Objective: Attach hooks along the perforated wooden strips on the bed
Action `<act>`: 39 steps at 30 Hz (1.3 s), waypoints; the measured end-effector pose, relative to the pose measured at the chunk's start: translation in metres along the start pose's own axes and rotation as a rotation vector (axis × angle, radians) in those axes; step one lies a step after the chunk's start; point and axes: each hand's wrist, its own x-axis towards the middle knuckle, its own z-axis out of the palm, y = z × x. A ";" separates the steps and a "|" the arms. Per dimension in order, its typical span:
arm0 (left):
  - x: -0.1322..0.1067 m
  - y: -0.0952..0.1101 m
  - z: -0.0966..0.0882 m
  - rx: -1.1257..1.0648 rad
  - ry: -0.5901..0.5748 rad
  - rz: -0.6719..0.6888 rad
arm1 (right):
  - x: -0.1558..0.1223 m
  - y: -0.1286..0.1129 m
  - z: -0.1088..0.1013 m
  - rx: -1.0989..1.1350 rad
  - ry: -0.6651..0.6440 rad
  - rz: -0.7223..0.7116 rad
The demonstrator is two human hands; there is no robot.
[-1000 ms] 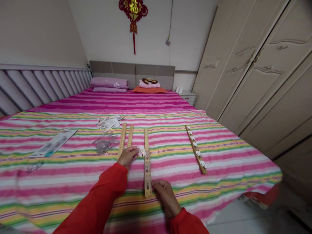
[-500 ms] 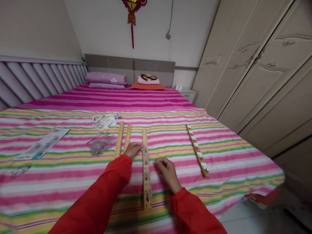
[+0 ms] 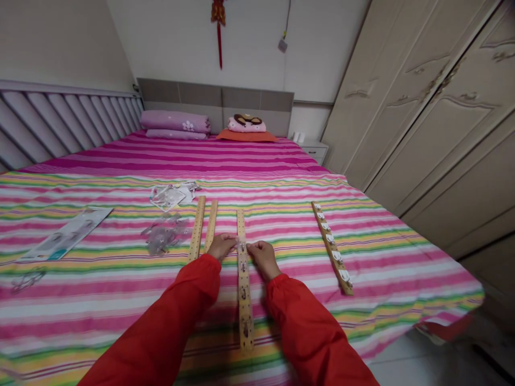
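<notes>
A wide bed (image 3: 386, 262) under a pink striped cover fills the room. A cream wardrobe (image 3: 418, 107) stands along the bed's right side, and a grey slatted panel (image 3: 60, 123) runs along its left side. A grey headboard (image 3: 213, 94) closes the far end, with a folded purple quilt (image 3: 175, 120) and an orange cushion (image 3: 246, 138) lying just below it.

Four wooden strips lie on the bed. A strip with metal hooks (image 3: 243, 300) sits at the middle, running lengthwise toward the near edge. Two bare strips (image 3: 197, 228) lie side by side left of the middle, and a strip with white hooks (image 3: 332, 247) lies right of the middle, tilted. Further left are a printed card (image 3: 66, 234), a clear plastic bag (image 3: 163, 238) and a small wrapper (image 3: 171, 195).

The left hand (image 3: 221, 246) and right hand (image 3: 263, 258), both in red sleeves, reach in from either side of the middle strip's upper part. Their curled fingers (image 3: 232, 242) almost meet there, touching a small hook (image 3: 241, 246). Whether they grip it, I cannot tell.
</notes>
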 end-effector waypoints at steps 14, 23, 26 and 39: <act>0.001 -0.003 0.006 0.032 0.041 0.025 | 0.000 0.003 0.003 -0.009 0.013 0.026; 0.000 -0.009 0.007 0.033 0.108 0.095 | -0.001 0.006 0.004 -0.007 0.015 0.028; -0.002 -0.010 0.009 0.020 0.112 0.120 | -0.001 0.005 0.004 -0.028 0.015 0.036; 0.004 -0.026 0.017 0.150 0.255 0.131 | -0.005 0.003 0.003 -0.017 -0.003 0.074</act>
